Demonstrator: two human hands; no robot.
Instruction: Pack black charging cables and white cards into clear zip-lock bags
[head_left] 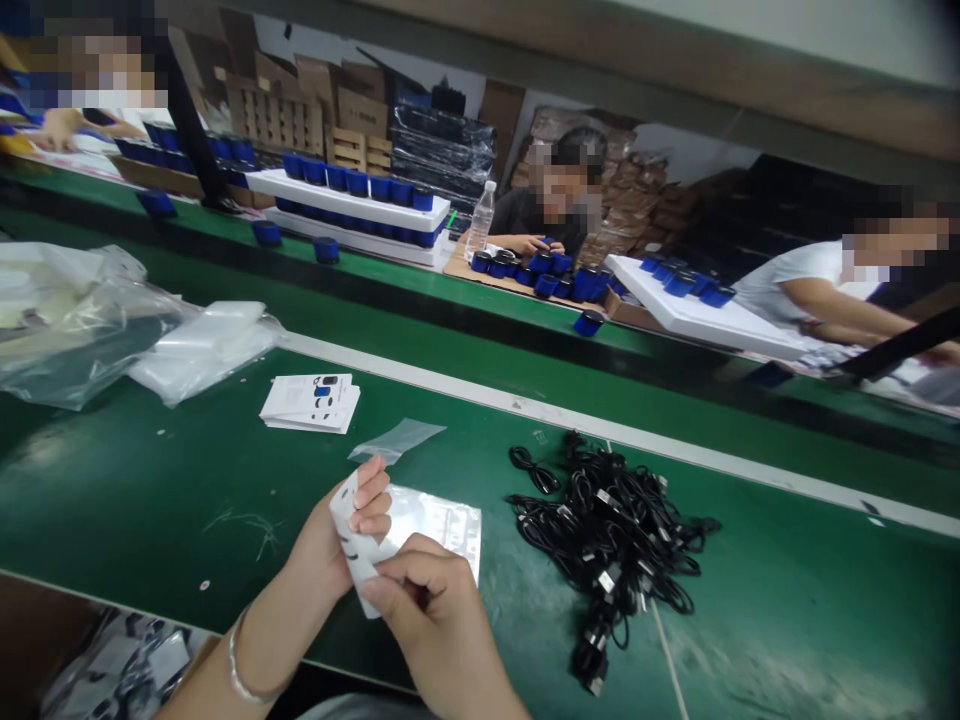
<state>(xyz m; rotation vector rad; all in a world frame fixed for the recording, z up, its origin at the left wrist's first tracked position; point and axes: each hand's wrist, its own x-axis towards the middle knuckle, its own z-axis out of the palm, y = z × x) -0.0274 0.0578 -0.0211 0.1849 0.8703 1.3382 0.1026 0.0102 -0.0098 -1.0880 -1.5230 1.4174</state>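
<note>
My left hand (pixel 326 545), with a bangle at the wrist, has its fingers curled around a narrow white printed leaflet (pixel 351 530). The thumb and fingers of my right hand (pixel 442 595) pinch the leaflet's lower end. Partly hidden under my hands lies a shiny, translucent sheet or bag (pixel 450 520) on the green table. Just beyond my left fingers is a small clear plastic bag (pixel 397 440). A stack of similar leaflets (pixel 309 402) with printed pictures sits farther off to the left. To the right is a tangled pile of black USB cables (pixel 615 530).
Plastic bags (pixel 202 345) lie at the left. A pale strip (pixel 450 392) runs along the table. Beyond it, blue jars (pixel 588 322) stand on a green belt and fill white trays (pixel 352 205). Several people sit across from me. A plastic bottle (pixel 481 218) stands there.
</note>
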